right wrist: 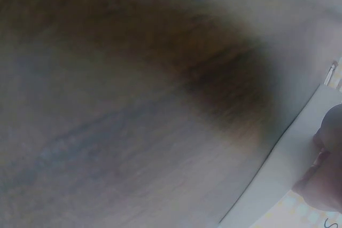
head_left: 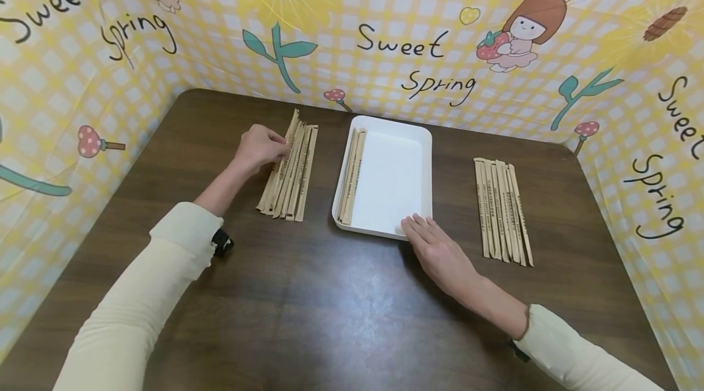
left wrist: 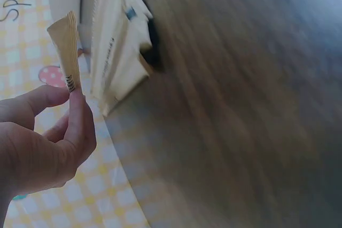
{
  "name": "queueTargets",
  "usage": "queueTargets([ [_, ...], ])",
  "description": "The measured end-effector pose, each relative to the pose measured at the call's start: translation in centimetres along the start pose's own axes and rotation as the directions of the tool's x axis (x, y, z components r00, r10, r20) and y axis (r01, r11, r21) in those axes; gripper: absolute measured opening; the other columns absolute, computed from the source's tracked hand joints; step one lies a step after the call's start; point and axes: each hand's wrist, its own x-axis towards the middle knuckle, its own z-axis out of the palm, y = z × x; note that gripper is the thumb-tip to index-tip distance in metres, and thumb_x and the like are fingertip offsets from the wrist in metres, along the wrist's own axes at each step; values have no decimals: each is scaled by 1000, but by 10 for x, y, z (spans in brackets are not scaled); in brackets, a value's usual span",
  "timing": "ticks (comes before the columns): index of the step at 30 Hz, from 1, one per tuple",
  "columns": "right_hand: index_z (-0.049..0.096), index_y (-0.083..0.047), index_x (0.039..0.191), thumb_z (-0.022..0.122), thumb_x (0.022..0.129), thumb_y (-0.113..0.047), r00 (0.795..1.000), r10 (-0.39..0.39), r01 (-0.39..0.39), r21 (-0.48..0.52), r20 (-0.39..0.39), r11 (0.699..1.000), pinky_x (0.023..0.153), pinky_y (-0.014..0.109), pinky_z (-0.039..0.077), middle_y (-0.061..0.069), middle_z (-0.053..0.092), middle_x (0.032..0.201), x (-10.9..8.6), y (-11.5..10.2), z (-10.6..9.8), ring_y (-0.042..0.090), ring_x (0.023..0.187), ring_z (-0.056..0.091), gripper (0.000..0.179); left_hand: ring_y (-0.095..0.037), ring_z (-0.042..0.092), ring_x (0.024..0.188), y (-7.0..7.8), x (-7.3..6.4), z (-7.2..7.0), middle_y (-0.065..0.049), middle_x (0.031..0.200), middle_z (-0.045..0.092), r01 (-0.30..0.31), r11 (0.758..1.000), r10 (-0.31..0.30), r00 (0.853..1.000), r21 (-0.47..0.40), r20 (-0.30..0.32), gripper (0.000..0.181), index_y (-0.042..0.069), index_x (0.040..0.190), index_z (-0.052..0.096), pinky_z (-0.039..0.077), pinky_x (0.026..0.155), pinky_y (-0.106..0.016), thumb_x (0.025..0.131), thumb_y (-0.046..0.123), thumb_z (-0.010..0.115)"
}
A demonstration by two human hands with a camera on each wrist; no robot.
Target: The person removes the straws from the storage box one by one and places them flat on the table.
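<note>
My left hand (head_left: 261, 145) pinches one slim brown paper-wrapped stick (left wrist: 65, 52) between thumb and finger. That stick is lifted at a slant over the left pile of similar wrapped sticks (head_left: 297, 192) on the table. A white rectangular tray (head_left: 393, 183) lies in the middle, with a few wrapped sticks (head_left: 351, 180) lengthwise along its left wall. At the tray's near right corner, my right hand (head_left: 440, 255) rests its fairly straight fingers on the rim. What is inside the paper wrappers is hidden.
Another row of wrapped sticks (head_left: 500, 211) lies right of the tray. The dark wooden table (head_left: 330, 317) is bordered at the back and sides by a yellow checked cloth (head_left: 352, 67) with printed flowers and figures. Much of the right wrist view is blurred.
</note>
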Motion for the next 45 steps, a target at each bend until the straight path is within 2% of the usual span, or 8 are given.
queueTargets([
  [7, 58, 13, 130, 68, 83, 11, 1000, 0, 0, -2, 5, 1000, 105, 50, 42, 26, 63, 126, 0, 0, 0, 38, 120, 59, 48, -37, 67, 104, -11, -1, -7, -28, 127, 60, 19, 1000, -18, 1000, 22, -20, 32, -11, 118, 67, 55, 89, -44, 92, 6, 60],
  [18, 58, 12, 130, 66, 82, 11, 1000, -12, 12, -26, 2, 1000, 105, 49, 42, 25, 63, 126, 0, 2, 2, 37, 120, 59, 48, -38, 66, 106, -13, -2, -8, -28, 130, 57, 33, 999, -33, 999, 43, 2, 32, -10, 119, 66, 54, 90, -45, 94, 8, 59],
  [32, 58, 13, 129, 66, 82, 11, 1000, -16, 16, -27, 0, 1000, 104, 50, 43, 26, 63, 126, 1, 1, 1, 37, 119, 60, 47, -37, 67, 97, -21, -3, -9, -28, 123, 63, -1, 993, 3, 1000, 117, -19, 32, -9, 115, 69, 56, 83, -45, 90, 9, 59],
  [40, 58, 12, 129, 66, 83, 12, 1000, -15, 15, -19, -1, 1000, 104, 50, 43, 25, 63, 125, 0, 1, 2, 38, 119, 60, 47, -38, 65, 101, -15, -3, -9, -27, 125, 61, -4, 994, 7, 1000, 109, -25, 33, -8, 120, 67, 55, 85, -48, 94, 11, 59],
  [45, 58, 12, 129, 66, 83, 11, 1000, -14, 14, -15, -6, 1000, 104, 50, 43, 26, 63, 125, 0, 1, 2, 38, 119, 60, 47, -36, 66, 103, 2, -7, -2, -26, 127, 61, -40, 996, 39, 999, 79, 17, 38, -7, 129, 62, 55, 84, -47, 96, 11, 58],
])
